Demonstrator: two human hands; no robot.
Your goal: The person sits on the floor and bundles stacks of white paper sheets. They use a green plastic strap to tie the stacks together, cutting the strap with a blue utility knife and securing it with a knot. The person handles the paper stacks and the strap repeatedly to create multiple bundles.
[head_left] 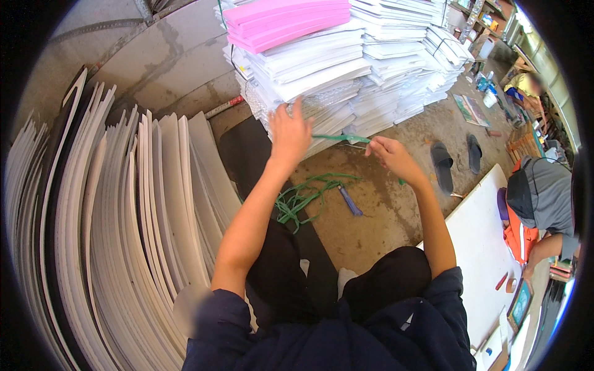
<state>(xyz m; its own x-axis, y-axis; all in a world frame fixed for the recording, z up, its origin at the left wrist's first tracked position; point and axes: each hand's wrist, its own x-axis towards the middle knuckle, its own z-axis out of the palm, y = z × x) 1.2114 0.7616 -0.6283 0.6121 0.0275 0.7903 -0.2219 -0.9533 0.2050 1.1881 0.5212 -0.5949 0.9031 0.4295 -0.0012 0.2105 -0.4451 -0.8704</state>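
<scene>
A narrow green plastic strap (pixel 343 137) stretches between my two hands in front of the paper stacks. My left hand (pixel 289 131), slightly blurred, has the strap running into its thumb side; some of its fingers point up toward the white stack (pixel 322 74). The strap's other end is pinched in the fingers of my right hand (pixel 387 154), and a short piece of green shows below that hand. Tangled green strapping (pixel 301 203) lies on the floor between my arms. Beside it rests a tool with a blue handle (pixel 350 201).
Pink sheets (pixel 284 23) top the nearest stack. Large white boards (pixel 124 229) stand on edge along my left. A white panel (pixel 467 247) lies at right, where a person in grey (pixel 547 191) bends over. Dark slippers (pixel 442 166) sit on the floor; another person (pixel 525 89) is farther back.
</scene>
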